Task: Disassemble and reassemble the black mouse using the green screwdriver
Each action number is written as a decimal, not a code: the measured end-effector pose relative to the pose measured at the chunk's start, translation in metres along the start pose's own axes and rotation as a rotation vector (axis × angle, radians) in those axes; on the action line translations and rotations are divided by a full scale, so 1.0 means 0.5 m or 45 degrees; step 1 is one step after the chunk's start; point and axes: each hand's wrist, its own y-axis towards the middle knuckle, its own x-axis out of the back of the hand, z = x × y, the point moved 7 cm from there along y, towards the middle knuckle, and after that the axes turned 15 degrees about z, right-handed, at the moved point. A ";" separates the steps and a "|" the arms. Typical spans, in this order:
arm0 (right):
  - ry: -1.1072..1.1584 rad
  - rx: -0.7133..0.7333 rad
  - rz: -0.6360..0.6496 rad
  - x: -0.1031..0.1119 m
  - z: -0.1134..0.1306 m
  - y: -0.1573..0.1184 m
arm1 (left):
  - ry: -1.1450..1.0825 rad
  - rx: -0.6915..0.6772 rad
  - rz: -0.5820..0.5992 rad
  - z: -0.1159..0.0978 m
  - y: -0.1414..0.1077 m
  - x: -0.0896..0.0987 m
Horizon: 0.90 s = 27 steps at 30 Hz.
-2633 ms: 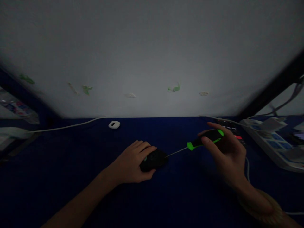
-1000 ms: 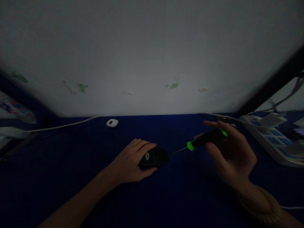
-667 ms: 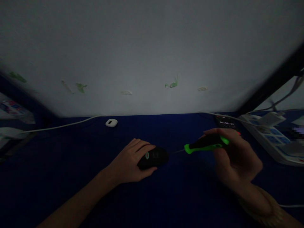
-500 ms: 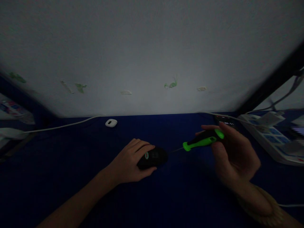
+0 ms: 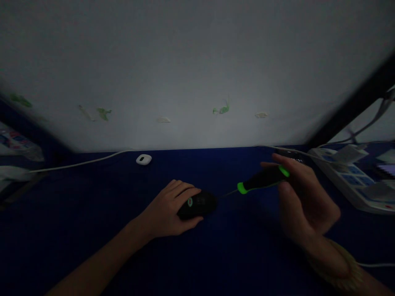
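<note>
While the left hand (image 5: 169, 211) cups the black computer mouse (image 5: 206, 203) from its left end, the right hand (image 5: 308, 201) holds a screwdriver (image 5: 265, 178) by its black-and-green handle. The mouse lies on the blue table (image 5: 197, 263), near the middle of the view. The left fingers grasp it along the far edge, with the thumb against the near edge; the right fingers and thumb pinch the back part of the handle lightly, palm open behind it. The thin shaft points at the right end of the mouse, but whether its tip touches is too dark to tell, as is which face of the mouse is up; a small teal ring shows beside the left forefinger.

Judging by its look, the mouse is light, stiff and smooth-shelled, apt to skid on the table unless braced, so its two long sides make the best hold. The screwdriver is probably light as well, rigid along the shaft, and its thick handle seems the place to take it.

A small white case (image 5: 144, 160) with a dark oval lies near the wall (image 5: 197, 82); what looks like a phone (image 5: 291, 155) lies beyond the right hand, and a power strip (image 5: 354, 180) stands to the right.
</note>
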 end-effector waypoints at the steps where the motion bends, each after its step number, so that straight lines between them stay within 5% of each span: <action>1: 0.030 0.021 -0.010 0.001 0.000 -0.001 | -0.005 0.005 0.004 0.001 0.000 0.000; 27: 0.133 0.044 0.054 -0.011 -0.004 -0.004 | -0.085 -0.018 0.022 0.002 0.002 -0.003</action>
